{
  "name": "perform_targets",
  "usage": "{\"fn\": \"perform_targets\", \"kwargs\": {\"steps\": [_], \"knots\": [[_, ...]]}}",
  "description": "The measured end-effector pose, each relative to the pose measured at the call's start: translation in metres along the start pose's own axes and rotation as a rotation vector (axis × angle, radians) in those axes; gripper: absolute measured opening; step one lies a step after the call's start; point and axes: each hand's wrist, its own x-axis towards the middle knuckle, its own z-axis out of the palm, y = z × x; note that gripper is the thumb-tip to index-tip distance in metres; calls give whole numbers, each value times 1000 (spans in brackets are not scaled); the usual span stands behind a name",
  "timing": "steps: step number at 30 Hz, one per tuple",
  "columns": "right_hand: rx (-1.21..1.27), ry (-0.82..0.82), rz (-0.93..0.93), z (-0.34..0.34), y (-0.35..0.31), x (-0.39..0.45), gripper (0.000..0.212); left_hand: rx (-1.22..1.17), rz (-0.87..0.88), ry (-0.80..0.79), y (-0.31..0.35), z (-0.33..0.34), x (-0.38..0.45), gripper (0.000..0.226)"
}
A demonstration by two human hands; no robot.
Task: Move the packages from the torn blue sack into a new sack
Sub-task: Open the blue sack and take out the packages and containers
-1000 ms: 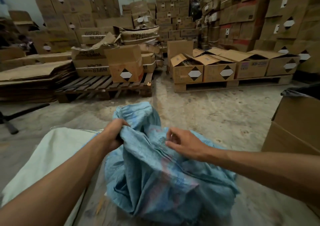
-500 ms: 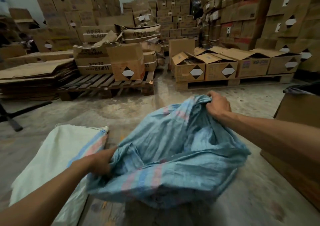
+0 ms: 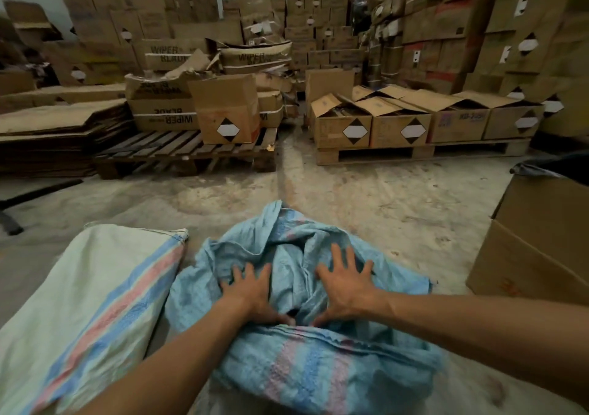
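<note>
Down on the concrete floor point(image 3: 398, 217), the crumpled blue sack point(image 3: 318, 367) lies under our palms; what it holds is hidden. Our left hand point(image 3: 251, 293) and right hand point(image 3: 345, 287) press flat on it, fingers spread, thumbs nearly meeting. Beside the left forearm lies a pale green striped sack point(image 3: 95, 303), its contents unseen.

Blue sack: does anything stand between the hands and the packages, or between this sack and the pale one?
Both the left hand and right hand press flat on the crumpled blue sack; its cloth covers whatever is inside, and no packages show. The pale sack lies just left, with only bare floor between.
</note>
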Motion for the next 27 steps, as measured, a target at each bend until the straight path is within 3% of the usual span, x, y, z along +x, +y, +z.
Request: {"fn": "perform_targets", "kwargs": {"steps": [2,4,5,9,12,15,18,20,23,25,27], "knots": [[-46,20,-43,6,4,-3,81,109,14,97,-1,8,3,104],[-4,56,-95,5,16,-1,50,58,38,279,-5,10,7,51],[55,93,-106,2,26,1,42,-17,37,348,-7,6,8,37],[228,352,-14,-31,82,13,34,-268,-34,483,-39,-35,16,33],[207,575,94,-61,119,23,16,-582,-142,433,-59,-68,22,28],[61,695,210,-78,141,28,24,-1181,-254,237,-66,-97,23,25],[332,588,224,-80,133,31,59,-1383,-293,111,-75,-110,9,18],[381,637,40,-76,106,23,65,-1409,-305,94,-78,-112,1,11],[112,717,-455,-61,49,5,53,-1410,-314,43,-76,-105,-6,19],[-11,584,-659,-51,17,-2,43,-1426,-315,27,-71,-101,-5,28],[182,348,-684,-45,-15,-5,30,-1457,-310,68,-65,-99,-2,37]]}}
